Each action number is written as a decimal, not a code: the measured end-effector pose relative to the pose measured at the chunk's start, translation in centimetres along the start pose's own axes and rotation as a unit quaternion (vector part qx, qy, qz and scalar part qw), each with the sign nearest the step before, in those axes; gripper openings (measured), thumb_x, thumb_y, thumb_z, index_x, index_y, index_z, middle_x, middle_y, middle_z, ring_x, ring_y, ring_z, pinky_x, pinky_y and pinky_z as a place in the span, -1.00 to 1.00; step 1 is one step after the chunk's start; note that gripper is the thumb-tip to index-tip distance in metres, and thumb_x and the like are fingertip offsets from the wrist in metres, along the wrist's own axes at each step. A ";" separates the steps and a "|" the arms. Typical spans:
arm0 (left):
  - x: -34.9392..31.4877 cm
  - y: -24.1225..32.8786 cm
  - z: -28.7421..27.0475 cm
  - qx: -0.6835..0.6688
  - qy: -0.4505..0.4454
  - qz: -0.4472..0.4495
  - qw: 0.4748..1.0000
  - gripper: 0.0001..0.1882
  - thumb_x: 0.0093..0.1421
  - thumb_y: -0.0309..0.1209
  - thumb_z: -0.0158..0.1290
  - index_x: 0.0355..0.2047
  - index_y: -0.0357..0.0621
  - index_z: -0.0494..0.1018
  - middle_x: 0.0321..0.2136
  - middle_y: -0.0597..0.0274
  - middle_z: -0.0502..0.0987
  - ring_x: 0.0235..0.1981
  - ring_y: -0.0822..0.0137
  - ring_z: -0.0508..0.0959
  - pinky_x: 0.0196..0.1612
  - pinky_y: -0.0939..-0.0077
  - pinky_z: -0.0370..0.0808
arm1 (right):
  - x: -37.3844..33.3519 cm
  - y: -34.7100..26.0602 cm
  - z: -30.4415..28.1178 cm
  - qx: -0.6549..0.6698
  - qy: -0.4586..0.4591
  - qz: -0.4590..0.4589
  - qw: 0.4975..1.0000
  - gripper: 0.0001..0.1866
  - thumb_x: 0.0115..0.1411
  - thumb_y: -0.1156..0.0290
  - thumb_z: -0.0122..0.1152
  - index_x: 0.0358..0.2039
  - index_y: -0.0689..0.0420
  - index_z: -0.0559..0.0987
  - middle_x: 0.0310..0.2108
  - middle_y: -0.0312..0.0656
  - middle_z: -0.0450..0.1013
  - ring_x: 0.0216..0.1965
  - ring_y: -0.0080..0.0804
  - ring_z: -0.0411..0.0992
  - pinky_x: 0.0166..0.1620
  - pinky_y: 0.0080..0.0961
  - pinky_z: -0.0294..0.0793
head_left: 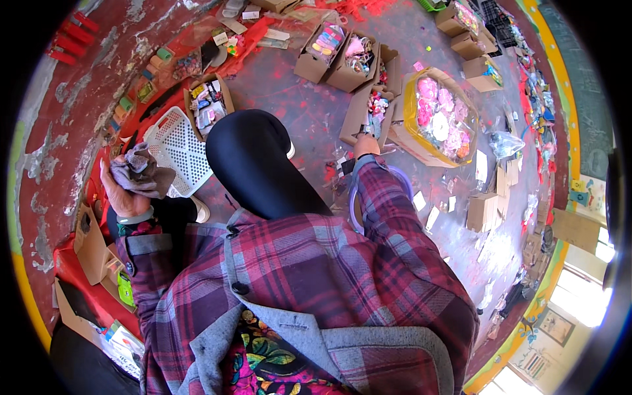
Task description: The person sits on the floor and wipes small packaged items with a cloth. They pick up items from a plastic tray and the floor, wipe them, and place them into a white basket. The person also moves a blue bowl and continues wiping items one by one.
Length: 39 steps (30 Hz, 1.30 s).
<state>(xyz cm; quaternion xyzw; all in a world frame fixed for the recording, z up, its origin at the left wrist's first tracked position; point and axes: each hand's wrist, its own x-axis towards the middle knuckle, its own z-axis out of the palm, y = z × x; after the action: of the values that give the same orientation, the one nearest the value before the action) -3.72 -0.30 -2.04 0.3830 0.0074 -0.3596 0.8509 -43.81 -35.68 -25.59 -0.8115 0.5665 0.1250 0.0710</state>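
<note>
Left hand [122, 191] closed around a crumpled grey cloth [141, 172], bunched above the palm and touching the white perforated basket [176, 141] beside it.

Craft workshop/stockroom: open cartons [431, 118] w/ trinkets on paint-stained floor [309, 108].

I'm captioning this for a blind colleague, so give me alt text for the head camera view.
Seen from above, a seated person in a plaid shirt grips a grey cloth in the left hand beside a white perforated basket, while the right hand reaches toward open cardboard boxes of small colourful items on a paint-stained floor.
</note>
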 end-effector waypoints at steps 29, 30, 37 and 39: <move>-0.1 -0.4 -1.6 -0.020 -0.035 -0.031 0.999 -0.59 0.18 -0.08 -0.22 -0.48 -0.18 0.37 -0.36 -0.02 0.47 -0.26 0.04 0.46 -0.16 0.17 0.40 | -10.9 -8.4 3.4 -0.028 0.079 -0.293 0.953 -0.85 -0.09 0.43 -0.02 -0.59 0.11 0.54 -0.58 -0.14 0.45 -0.53 -0.23 0.47 -0.51 -0.29 0.42; -0.3 -0.4 -1.6 -0.018 -0.036 -0.028 0.999 -0.59 0.18 -0.08 -0.22 -0.48 -0.18 0.37 -0.36 -0.02 0.47 -0.26 0.04 0.46 -0.16 0.16 0.41 | -10.9 -8.4 3.7 -0.030 0.079 -0.297 0.951 -0.86 -0.09 0.44 -0.02 -0.59 0.10 0.54 -0.58 -0.14 0.45 -0.52 -0.22 0.47 -0.51 -0.30 0.42; -0.4 1.0 -2.7 -0.041 -0.045 0.032 0.998 -0.65 0.18 -0.12 -0.19 -0.46 -0.17 0.36 -0.41 0.07 0.47 -0.26 0.10 0.45 -0.12 0.13 0.38 | -10.7 -8.5 1.8 -0.055 0.008 -0.261 0.964 -0.88 -0.09 0.44 -0.01 -0.59 0.09 0.52 -0.53 -0.17 0.47 -0.46 -0.25 0.48 -0.48 -0.34 0.43; -0.9 1.8 -2.7 -0.047 -0.023 0.056 0.997 -0.67 0.17 -0.16 -0.17 -0.47 -0.18 0.36 -0.42 0.07 0.47 -0.28 0.12 0.46 -0.12 0.15 0.39 | -10.7 -8.7 0.7 -0.070 -0.031 -0.238 0.968 -0.87 -0.08 0.42 -0.01 -0.53 0.09 0.52 -0.48 -0.19 0.49 -0.43 -0.26 0.49 -0.43 -0.30 0.41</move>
<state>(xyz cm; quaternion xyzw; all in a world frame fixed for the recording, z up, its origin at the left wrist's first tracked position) -2.55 2.82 -2.49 0.3335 -0.0168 -0.3197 0.8867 -39.23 -22.85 -23.51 -0.9217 0.3439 0.1693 0.0593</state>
